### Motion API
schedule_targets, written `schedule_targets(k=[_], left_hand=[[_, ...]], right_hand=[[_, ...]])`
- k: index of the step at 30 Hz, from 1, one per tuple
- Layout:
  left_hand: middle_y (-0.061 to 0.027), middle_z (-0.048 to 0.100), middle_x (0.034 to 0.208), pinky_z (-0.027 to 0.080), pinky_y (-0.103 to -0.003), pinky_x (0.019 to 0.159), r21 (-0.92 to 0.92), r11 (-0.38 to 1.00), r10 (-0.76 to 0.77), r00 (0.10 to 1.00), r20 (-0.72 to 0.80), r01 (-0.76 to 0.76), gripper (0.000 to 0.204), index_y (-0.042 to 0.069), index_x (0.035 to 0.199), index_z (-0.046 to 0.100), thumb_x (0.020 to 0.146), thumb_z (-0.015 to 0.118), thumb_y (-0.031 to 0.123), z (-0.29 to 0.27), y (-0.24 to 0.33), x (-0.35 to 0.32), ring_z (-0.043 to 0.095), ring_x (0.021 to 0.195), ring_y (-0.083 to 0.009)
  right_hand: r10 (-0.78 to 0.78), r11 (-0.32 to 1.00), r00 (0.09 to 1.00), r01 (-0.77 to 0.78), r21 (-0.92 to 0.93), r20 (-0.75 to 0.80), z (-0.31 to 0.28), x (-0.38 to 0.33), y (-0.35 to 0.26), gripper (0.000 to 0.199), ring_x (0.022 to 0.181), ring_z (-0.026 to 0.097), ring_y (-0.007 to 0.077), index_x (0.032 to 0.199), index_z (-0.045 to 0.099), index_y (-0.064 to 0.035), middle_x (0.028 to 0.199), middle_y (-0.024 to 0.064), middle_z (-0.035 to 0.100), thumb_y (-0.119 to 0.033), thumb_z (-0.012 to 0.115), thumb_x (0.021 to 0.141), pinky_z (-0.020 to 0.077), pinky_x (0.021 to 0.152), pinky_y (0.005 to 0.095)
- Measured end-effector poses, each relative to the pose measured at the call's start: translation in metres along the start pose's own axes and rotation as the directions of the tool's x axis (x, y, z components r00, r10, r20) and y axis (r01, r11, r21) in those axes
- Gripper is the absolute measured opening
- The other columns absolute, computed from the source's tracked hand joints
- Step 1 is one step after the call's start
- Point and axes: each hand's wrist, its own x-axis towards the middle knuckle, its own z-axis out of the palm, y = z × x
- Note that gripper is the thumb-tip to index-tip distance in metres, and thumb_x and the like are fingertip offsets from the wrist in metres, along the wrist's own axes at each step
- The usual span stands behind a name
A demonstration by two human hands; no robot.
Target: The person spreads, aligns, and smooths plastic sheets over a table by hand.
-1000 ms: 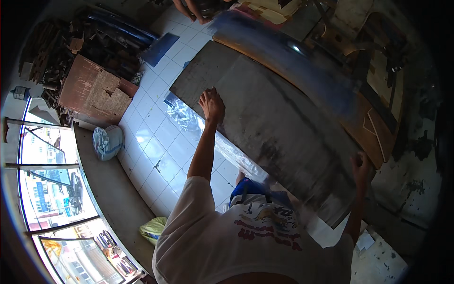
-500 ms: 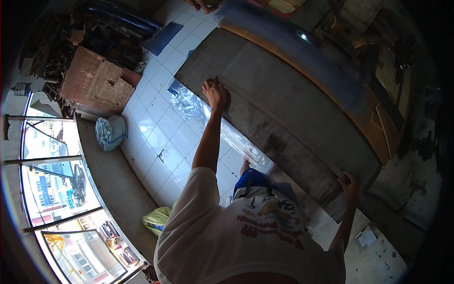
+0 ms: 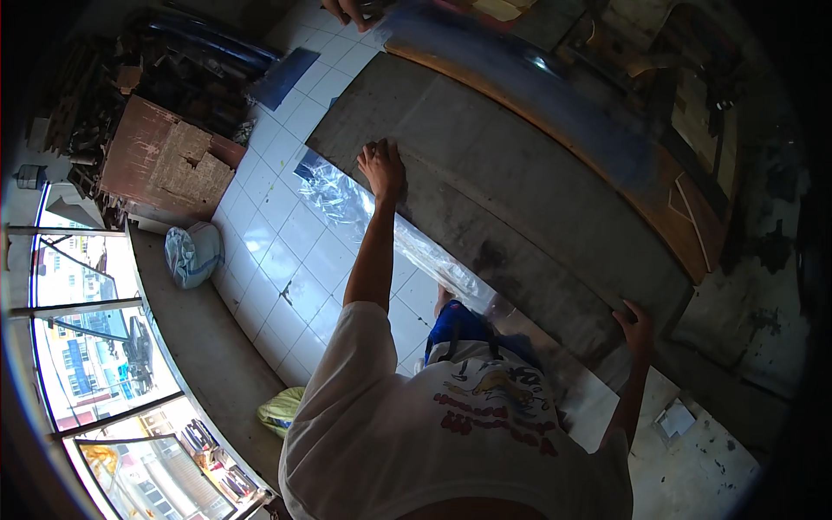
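A long dark grey sheet [image 3: 520,204] lies across the work surface, its face stained with darker smudges. My left hand [image 3: 382,172] rests on its near edge toward the far left, fingers stretched over the top. Near the right end, my right hand [image 3: 637,329] touches the same sheet with its fingers apart. A seam or fold line runs lengthwise along the sheet. Shiny clear plastic film [image 3: 334,195] shows under the near edge, between the sheet and my body.
Beyond the sheet are a brown board edge [image 3: 685,234] and a bluish film-like cover [image 3: 555,95]. Brown boards [image 3: 173,160] lean at the left by a white sack [image 3: 192,254] on the tiled floor [image 3: 316,260]. Another person's bare feet [image 3: 348,12] show at the top.
The whole view has shifted slightly, moving the scene a little left. Both hands stay at about the same places on the sheet; the right hand's fingers look slightly more extended.
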Motion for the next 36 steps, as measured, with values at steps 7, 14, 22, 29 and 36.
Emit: schedule_targets(k=[7,14,22,29,36], left_hand=[[-0.0138,0.053,0.111,0.034,-0.047,0.090,0.065,0.998,0.017,0.998,0.053,-0.021,0.026,0.009,0.105,0.063,0.088,0.054,0.027,0.009,0.010,-0.004,0.046,0.102,-0.0344],[-0.0100,0.054,0.113,0.038,-0.050,0.083,0.283,0.949,0.133,0.990,0.048,-0.141,0.029,0.014,0.104,0.065,0.091,0.049,0.034,0.022,-0.026,0.001,0.048,0.098,-0.0342],[-0.0095,0.054,0.116,0.036,-0.051,0.086,0.255,0.962,0.081,0.994,0.076,-0.098,0.035,0.013,0.106,0.065,0.091,0.049,0.039,0.033,-0.015,-0.003,0.047,0.100,-0.0324],[-0.0084,0.054,0.117,0.035,-0.052,0.086,0.253,0.958,0.114,0.989,0.090,-0.133,0.040,0.014,0.108,0.065,0.092,0.045,0.045,0.033,-0.023,-0.003,0.047,0.102,-0.0325],[-0.0085,0.055,0.116,0.035,-0.051,0.086,0.251,0.959,0.120,0.990,0.075,-0.135,0.038,0.014,0.106,0.065,0.092,0.046,0.043,0.033,-0.019,-0.004,0.047,0.103,-0.0310]], right_hand=[[-0.126,0.966,0.984,0.092,-0.241,-0.127,0.002,-0.014,0.011,0.039,0.100,0.054,0.0288,0.103,0.066,-0.0110,0.104,0.0114,0.058,-0.030,0.076,0.071,0.0436,0.085,0.0405],[-0.067,0.956,0.893,-0.071,-0.285,-0.446,-0.017,-0.055,0.055,0.036,0.100,0.054,0.0289,0.102,0.063,-0.0123,0.102,0.0082,0.059,-0.029,0.074,0.072,0.0401,0.089,0.0421],[0.099,0.957,0.833,-0.230,-0.177,-0.545,-0.057,-0.113,0.139,0.026,0.096,0.057,0.0287,0.098,0.065,-0.0112,0.099,0.0087,0.063,-0.025,0.069,0.077,0.0417,0.084,0.0402],[0.163,0.966,0.849,-0.241,-0.092,-0.503,-0.061,-0.112,0.136,0.021,0.094,0.058,0.0282,0.094,0.065,-0.0098,0.096,0.0082,0.063,-0.020,0.070,0.076,0.0430,0.084,0.0389],[0.165,0.967,0.849,-0.239,-0.087,-0.502,-0.059,-0.112,0.139,0.022,0.094,0.058,0.0274,0.094,0.065,-0.0095,0.096,0.0073,0.063,-0.020,0.070,0.075,0.0429,0.085,0.0385]])
